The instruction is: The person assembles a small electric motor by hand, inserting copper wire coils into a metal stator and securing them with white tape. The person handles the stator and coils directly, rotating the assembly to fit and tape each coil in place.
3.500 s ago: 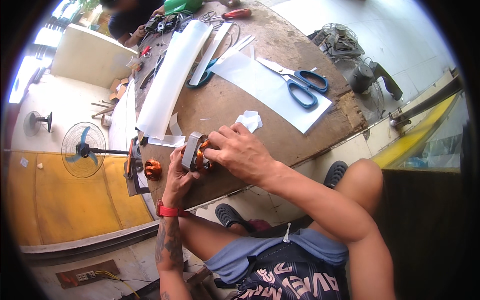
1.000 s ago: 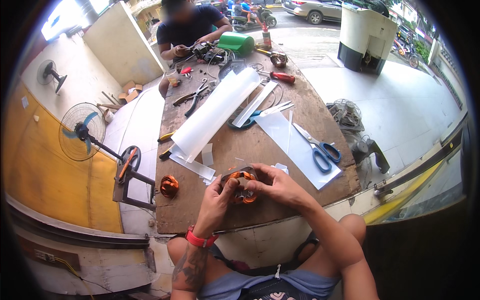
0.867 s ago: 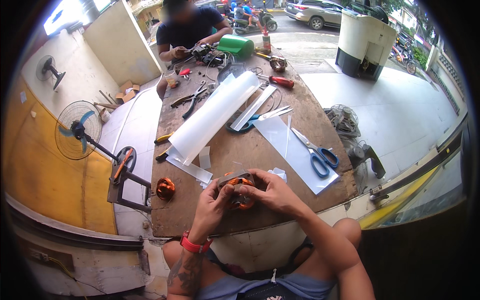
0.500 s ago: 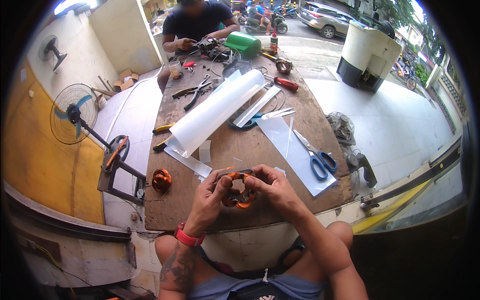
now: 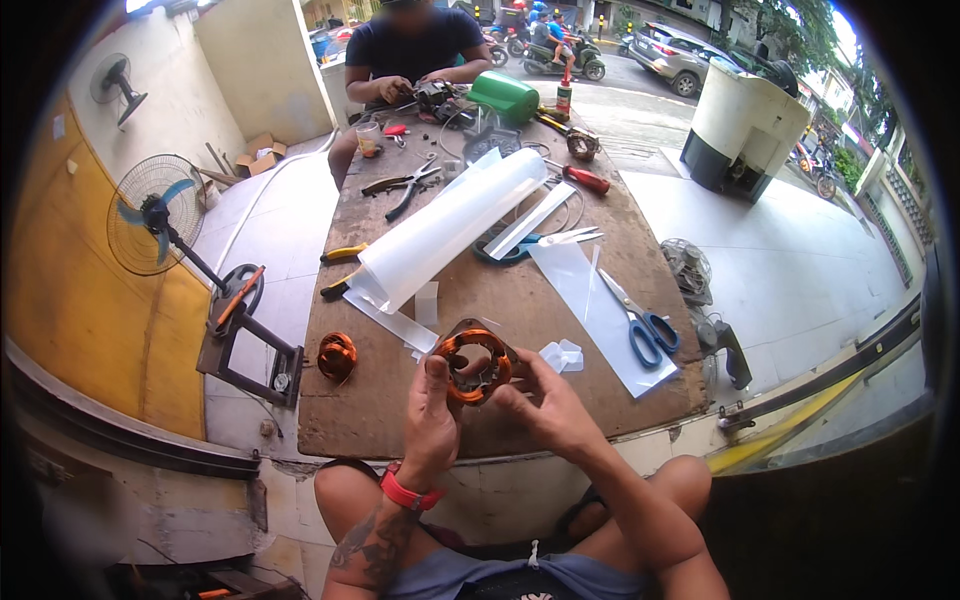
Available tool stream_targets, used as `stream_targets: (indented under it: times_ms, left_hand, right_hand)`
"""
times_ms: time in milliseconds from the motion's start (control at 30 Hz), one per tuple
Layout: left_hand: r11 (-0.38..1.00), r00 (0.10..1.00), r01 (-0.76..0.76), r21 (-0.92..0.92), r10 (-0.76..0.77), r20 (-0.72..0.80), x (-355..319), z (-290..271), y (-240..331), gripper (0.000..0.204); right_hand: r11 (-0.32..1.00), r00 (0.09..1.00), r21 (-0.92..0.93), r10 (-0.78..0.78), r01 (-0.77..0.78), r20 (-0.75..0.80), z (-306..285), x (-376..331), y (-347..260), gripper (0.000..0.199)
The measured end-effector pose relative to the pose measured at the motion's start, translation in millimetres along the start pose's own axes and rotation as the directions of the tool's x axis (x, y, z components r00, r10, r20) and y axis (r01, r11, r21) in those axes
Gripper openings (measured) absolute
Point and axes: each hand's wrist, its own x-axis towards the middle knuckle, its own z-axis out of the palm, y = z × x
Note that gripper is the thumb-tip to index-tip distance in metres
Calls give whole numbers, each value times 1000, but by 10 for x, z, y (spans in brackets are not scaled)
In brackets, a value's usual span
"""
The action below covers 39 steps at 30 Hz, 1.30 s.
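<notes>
Between my hands, over the near end of the wooden table (image 5: 400, 390), is a motor stator (image 5: 503, 372) with orange copper windings around an open middle. My left hand (image 5: 432, 425) grips its left side, with the thumb up along the rim and a finger showing in the central hole. At the right edge, my right hand (image 5: 550, 405) holds the stator between thumb and bent fingers. A loose bundle of copper wire (image 5: 337, 356) lies to the left. Small clear plastic pieces (image 5: 562, 356) are just beyond my right hand.
A rolled plastic sheet (image 5: 455, 232) crosses the table's middle. Blue-handled scissors (image 5: 650, 335) rest on a flat sheet (image 5: 570, 285) at right, with another pair (image 5: 510, 248) farther off. Pliers (image 5: 412, 190) lie at left. Across the table, a person (image 5: 415, 50) handles a dark motor part (image 5: 437, 98).
The stator has been turned so its round opening faces me more fully. My left thumb has moved upright along its side, and my right thumb has shifted down to the right edge.
</notes>
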Motion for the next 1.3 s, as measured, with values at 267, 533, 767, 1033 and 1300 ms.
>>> stream_targets:
  times_ms: [267,533,767,1033,1300]
  left_hand:
    - [966,957,214,144,-237,166,153,-179,248,62]
    - [845,934,220,488,-327,144,180,-182,367,44]
    - [895,975,155,417,-206,79,177,-209,306,43]
    - [951,975,207,-230,-181,130,121,-126,225,108]
    - [808,973,225,-545,-163,160,65,-190,3,110]
  right_hand:
    - [991,995,122,48,-58,89,-174,189,71,64]
    - [992,978,80,83,-100,193,-176,74,123,59]
    - [999,994,30,16,-20,105,-69,139,108,52]
    - [947,987,298,85,-123,139,112,200,43,48]
    - [826,935,-534,-312,182,-165,47,81,-288,44]
